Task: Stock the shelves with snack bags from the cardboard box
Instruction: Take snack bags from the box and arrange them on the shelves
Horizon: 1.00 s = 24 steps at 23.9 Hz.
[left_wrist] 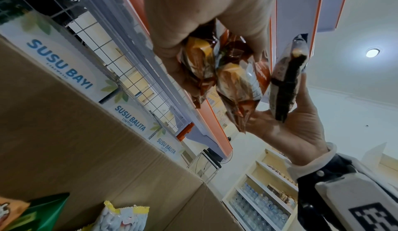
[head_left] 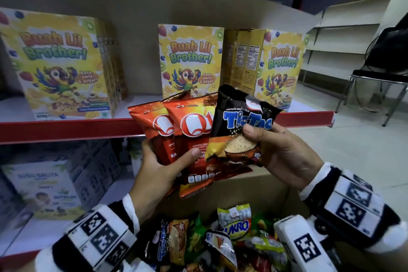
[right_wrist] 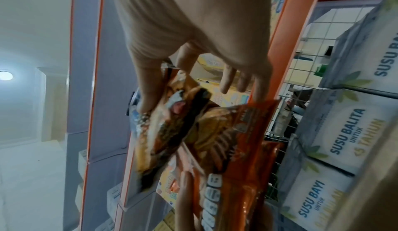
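Observation:
My left hand (head_left: 159,168) grips two orange-red snack bags (head_left: 176,130) side by side, thumb across their fronts. My right hand (head_left: 278,152) pinches a black Tic Tac snack bag (head_left: 240,126), which overlaps the right orange bag. All three bags are held up in front of the red-edged shelf (head_left: 66,128). Below the hands, the open cardboard box (head_left: 254,185) holds several mixed snack bags (head_left: 220,240). In the left wrist view the orange bags (left_wrist: 232,74) sit in my left hand (left_wrist: 193,35), the black bag (left_wrist: 286,81) beside them. The right wrist view shows my right hand (right_wrist: 193,50) on the black bag (right_wrist: 172,129).
Yellow cereal boxes (head_left: 189,59) stand on the shelf, with gaps between the groups. Pale milk-powder boxes (head_left: 44,187) fill the lower shelf at left. A black chair (head_left: 379,77) stands on the floor at right, beside bare shelving (head_left: 344,37).

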Each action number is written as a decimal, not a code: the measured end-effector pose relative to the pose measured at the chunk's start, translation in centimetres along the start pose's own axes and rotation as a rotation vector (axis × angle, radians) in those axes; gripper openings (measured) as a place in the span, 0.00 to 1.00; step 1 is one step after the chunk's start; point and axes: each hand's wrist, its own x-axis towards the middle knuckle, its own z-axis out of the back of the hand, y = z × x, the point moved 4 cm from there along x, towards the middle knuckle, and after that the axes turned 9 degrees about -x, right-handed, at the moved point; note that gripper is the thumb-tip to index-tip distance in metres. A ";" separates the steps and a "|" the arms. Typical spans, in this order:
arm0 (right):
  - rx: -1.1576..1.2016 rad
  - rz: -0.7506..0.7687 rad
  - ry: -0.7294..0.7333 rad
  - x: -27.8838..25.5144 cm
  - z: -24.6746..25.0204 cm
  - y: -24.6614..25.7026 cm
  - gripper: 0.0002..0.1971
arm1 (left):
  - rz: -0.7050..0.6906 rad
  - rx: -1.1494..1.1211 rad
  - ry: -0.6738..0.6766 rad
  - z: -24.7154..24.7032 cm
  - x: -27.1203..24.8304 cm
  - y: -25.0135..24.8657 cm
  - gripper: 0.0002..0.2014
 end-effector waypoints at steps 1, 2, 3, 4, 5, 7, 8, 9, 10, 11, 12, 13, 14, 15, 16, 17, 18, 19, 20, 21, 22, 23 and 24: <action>0.004 -0.021 0.026 -0.1 -0.2 -0.4 0.19 | -0.005 0.012 0.023 -0.1 -0.1 0.0 0.49; 0.008 -0.044 0.049 -0.2 -0.5 -0.8 0.21 | -0.011 0.029 0.040 -0.3 -0.2 -0.1 0.48; 0.008 -0.059 0.060 -0.3 -0.7 -1.1 0.22 | -0.022 0.040 0.056 -0.4 -0.3 -0.3 0.49; 0.007 -0.063 0.056 -0.4 -0.8 -1.3 0.20 | -0.037 0.031 0.066 -0.5 -0.3 -0.6 0.50; 0.011 -0.057 0.039 -0.4 -0.8 -1.3 0.18 | -0.045 0.010 0.068 -0.5 -0.1 -0.8 0.53; 0.031 -0.032 -0.019 -0.3 -0.3 -1.1 0.16 | -0.058 -0.027 0.029 -0.1 0.7 -1.1 0.51; 0.038 -0.013 -0.047 -0.2 0.0 -0.9 0.17 | -0.073 -0.041 0.004 0.2 1.1 -1.4 0.46; 0.042 0.007 -0.069 -0.3 0.2 -0.7 0.18 | -0.084 -0.048 -0.009 0.4 1.4 -1.7 0.43; 0.044 0.022 -0.086 -0.3 0.4 -0.4 0.19 | -0.088 -0.041 -0.010 0.5 1.7 -2.0 0.41; 0.043 0.032 -0.096 -0.2 0.5 -0.2 0.20 | -0.088 -0.024 -0.001 0.4 1.9 -2.2 0.40; 0.040 0.037 -0.105 -0.2 0.6 0.0 0.23 | -0.091 0.000 0.013 0.2 2.1 -2.5 0.39; 0.039 0.036 -0.114 -0.1 0.7 0.2 0.26 | -0.098 0.020 0.028 0.1 2.2 -2.8 0.38; 0.039 0.033 -0.117 0.0 0.8 0.4 0.29 | -0.107 0.032 0.041 -0.1 2.3 -3.0 0.37; 0.043 0.032 -0.113 0.2 0.8 0.6 0.30 | -0.116 0.040 0.051 -0.3 2.6 -3.3 0.36; 0.053 0.041 -0.104 0.4 0.8 0.9 0.30 | -0.128 0.045 0.065 -0.5 2.9 -3.7 0.35; 0.065 0.056 -0.102 0.7 0.9 1.1 0.29 | -0.140 0.055 0.080 -0.7 3.2 -4.1 0.34; 0.075 0.074 -0.101 1.2 1.0 1.3 0.28 | -0.152 0.066 0.093 -1.0 3.6 -4.5 0.33; 0.077 0.089 -0.104 1.7 1.0 1.6 0.29 | -0.165 0.082 0.095 -1.2 4.1 -4.9 0.32; 0.081 0.105 -0.114 2.4 1.0 1.8 0.32 | -0.182 0.101 0.089 -1.5 4.5 -5.1 0.33; 0.089 0.120 -0.123 2.9 1.0 2.1 0.35 | -0.208 0.120 0.077 -1.7 4.8 -5.4 0.34; 0.098 0.141 -0.124 3.8 1.0 2.3 0.38 | -0.242 0.138 0.059 -1.9 5.4 -5.6 0.35; 0.106 0.171 -0.127 4.3 0.9 2.6 0.40 | -0.279 0.148 0.043 -2.1 5.7 -5.9 0.36; 0.117 0.199 -0.127 5.3 0.8 2.6 0.40 | -0.310 0.157 0.030 -2.3 6.3 -6.0 0.36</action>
